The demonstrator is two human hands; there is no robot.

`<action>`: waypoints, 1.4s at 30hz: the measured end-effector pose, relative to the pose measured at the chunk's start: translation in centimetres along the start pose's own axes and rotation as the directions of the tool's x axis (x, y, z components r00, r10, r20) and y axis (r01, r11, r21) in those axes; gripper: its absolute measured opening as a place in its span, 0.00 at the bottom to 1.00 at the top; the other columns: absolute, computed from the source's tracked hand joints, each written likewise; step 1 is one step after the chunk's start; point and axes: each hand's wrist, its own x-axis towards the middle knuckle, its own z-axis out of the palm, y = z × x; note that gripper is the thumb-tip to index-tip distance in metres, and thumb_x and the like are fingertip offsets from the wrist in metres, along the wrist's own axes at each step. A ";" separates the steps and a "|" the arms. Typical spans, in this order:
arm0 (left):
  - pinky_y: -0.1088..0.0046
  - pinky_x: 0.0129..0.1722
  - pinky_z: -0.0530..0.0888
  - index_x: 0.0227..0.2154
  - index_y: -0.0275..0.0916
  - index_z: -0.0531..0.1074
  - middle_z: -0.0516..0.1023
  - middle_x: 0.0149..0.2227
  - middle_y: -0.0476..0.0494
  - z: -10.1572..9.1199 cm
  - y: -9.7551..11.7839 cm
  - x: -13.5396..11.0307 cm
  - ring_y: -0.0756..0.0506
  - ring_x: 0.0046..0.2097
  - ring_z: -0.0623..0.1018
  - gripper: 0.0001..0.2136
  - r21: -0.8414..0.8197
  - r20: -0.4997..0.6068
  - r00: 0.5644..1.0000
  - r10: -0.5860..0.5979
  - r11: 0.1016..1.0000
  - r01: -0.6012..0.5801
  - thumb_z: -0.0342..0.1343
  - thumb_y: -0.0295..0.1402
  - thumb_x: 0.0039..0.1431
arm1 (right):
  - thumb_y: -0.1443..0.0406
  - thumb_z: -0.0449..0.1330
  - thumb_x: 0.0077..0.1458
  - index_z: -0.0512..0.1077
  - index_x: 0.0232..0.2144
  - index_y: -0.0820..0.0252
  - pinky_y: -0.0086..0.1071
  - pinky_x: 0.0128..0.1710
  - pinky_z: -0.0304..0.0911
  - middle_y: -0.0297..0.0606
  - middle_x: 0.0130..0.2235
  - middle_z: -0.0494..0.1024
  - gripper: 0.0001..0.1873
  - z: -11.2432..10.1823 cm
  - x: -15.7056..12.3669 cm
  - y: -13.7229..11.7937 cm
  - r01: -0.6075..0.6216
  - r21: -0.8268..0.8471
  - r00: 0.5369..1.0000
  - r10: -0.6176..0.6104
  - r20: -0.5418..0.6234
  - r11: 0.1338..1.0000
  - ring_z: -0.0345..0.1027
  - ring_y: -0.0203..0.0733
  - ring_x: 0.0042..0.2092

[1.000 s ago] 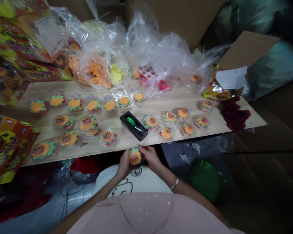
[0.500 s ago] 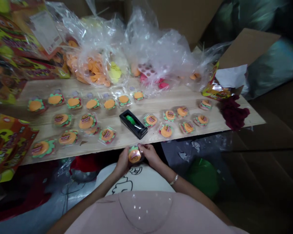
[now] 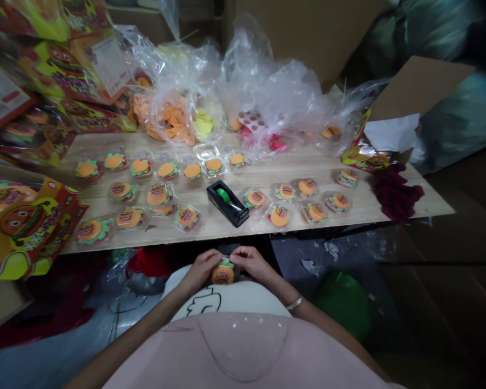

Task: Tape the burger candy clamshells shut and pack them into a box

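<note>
Close to my lap, below the table's front edge, a toy burger in a clear plastic case (image 3: 222, 274) is held between both hands. My left hand (image 3: 202, 267) has its fingers closed on the left side and upper edge of the case. On the other side, my right hand (image 3: 251, 262) pinches the upper right edge with thumb and fingertips. The burger has an orange bun with a printed label and a green frill. Just beyond my hands, a black tape dispenser (image 3: 228, 204) with a green roll lies on the wooden table (image 3: 259, 172).
More cased burgers (image 3: 186, 217) stand in rows left and right of the dispenser. Clear bags of orange, yellow and pink pieces (image 3: 174, 119) line the back. Printed display boxes (image 3: 32, 227) are at left; an open box (image 3: 368, 151) and dark red cloth (image 3: 397, 194) at right.
The cased burger and both hands have moved slightly down toward my lap, with fingers now at its upper edge. The view has shifted, showing more of the boxes at left.
</note>
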 end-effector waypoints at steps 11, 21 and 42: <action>0.70 0.33 0.71 0.27 0.33 0.77 0.78 0.28 0.43 -1.5 -3.3 1.3 0.44 0.31 0.75 0.17 -0.053 -0.149 0.984 0.095 0.993 -0.104 0.65 0.43 0.39 | 0.55 0.67 0.38 0.71 0.20 0.62 0.25 0.21 0.51 0.29 0.18 0.68 0.16 -0.7 0.4 0.2 0.035 -0.124 0.997 -0.042 -0.057 0.992 0.56 0.31 0.20; 0.75 0.31 0.70 0.28 0.34 0.74 0.78 0.30 0.44 1.6 4.0 0.7 0.49 0.29 0.74 0.13 -0.055 0.058 0.992 0.111 0.993 -0.108 0.66 0.36 0.41 | 0.56 0.64 0.46 0.66 0.24 0.60 0.26 0.25 0.52 0.28 0.23 0.65 0.15 -1.4 -2.3 -2.3 0.211 -0.044 0.977 -0.210 0.023 0.976 0.56 0.32 0.25; 0.71 0.37 0.71 0.44 0.39 0.71 0.77 0.41 0.42 1.3 1.5 -0.5 0.45 0.38 0.76 0.21 -0.129 0.193 0.980 0.047 0.991 -0.022 0.65 0.35 0.45 | 0.54 0.63 0.46 0.67 0.24 0.59 0.26 0.26 0.52 0.29 0.23 0.65 0.15 -3.1 -2.1 -0.2 0.231 0.037 0.946 -0.216 -0.240 0.972 0.55 0.33 0.25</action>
